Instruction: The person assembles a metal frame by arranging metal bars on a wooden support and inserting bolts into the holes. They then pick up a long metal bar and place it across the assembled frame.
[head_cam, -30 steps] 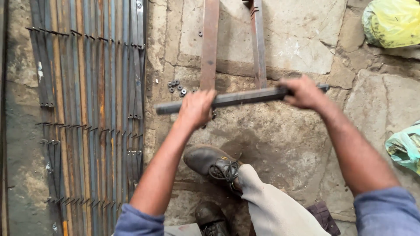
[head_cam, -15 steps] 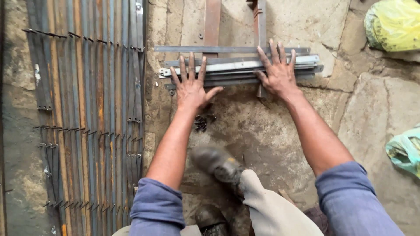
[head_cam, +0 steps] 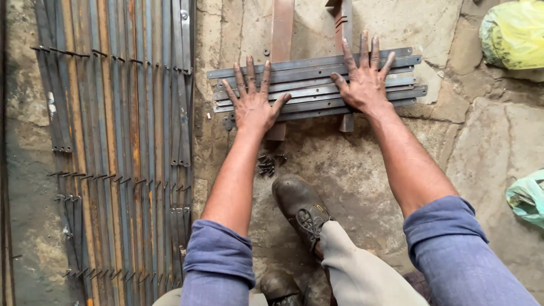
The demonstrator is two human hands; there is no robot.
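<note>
— Where do the flat steel strips [head_cam: 314,85] sit compared with the hands?

— Directly under both. They lie side by side in a loose row on the stone floor [head_cam: 362,170], resting across two rusty bars [head_cam: 281,34] that run away from the person. The strips' long axis goes left to right across the view, so both arms meet them crosswise.

— Which hand is nearer?

— Neither; both are already on them. The left hand [head_cam: 255,105] presses on the left part of the row, the right hand [head_cam: 362,82] on the right part, a little further out from the body.

— And the fingers?

— Spread wide and flat, palms down. Nothing is clasped; the fingers [head_cam: 251,71] of the left hand fan out over several strips at once, and so do the right ones.

— Anything else close by?

— A small heap of dark bolts [head_cam: 267,164] lies on the floor just below the left wrist, beside a worn boot [head_cam: 303,207]. Well off to the left lies a long metal grille [head_cam: 119,153].
</note>
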